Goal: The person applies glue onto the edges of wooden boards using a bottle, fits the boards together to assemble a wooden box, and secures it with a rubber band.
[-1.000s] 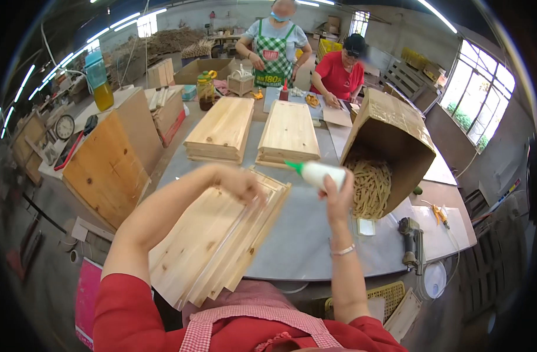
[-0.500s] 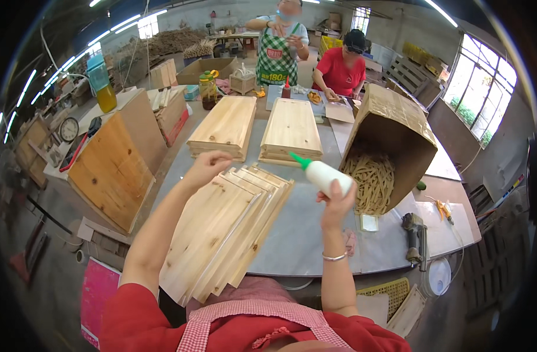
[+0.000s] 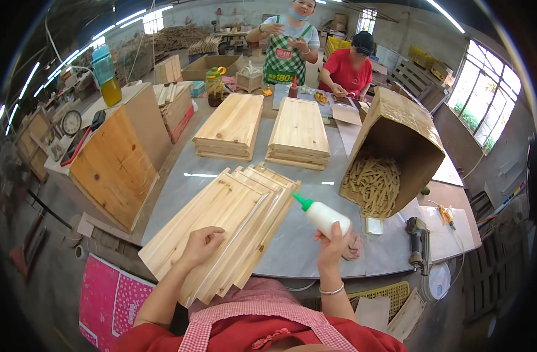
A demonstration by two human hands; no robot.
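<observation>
My right hand (image 3: 333, 245) is wrapped around a white squeeze glue bottle (image 3: 326, 218) with a green nozzle. The bottle is tilted, its tip pointing up and left beside the upper right edge of the fanned wooden boards (image 3: 254, 232). My left hand (image 3: 203, 245) lies over the top board (image 3: 189, 220), fingers curled together, with nothing visible in them. Thin white lines run along exposed board strips. Behind the fan stand two neat stacks of similar boards, the left stack (image 3: 230, 120) and the right stack (image 3: 299, 129).
A tipped cardboard box (image 3: 406, 126) holds many pale wood strips (image 3: 374, 183). To its front right lie a nail gun (image 3: 418, 243) and an orange-handled tool (image 3: 446, 215). Two people stand across the table (image 3: 180, 188). A wooden cabinet (image 3: 113, 170) stands left.
My left hand has come down and toward me onto the boards. The top board has shifted left on the fan. The glue bottle is slightly lower, still in my right hand.
</observation>
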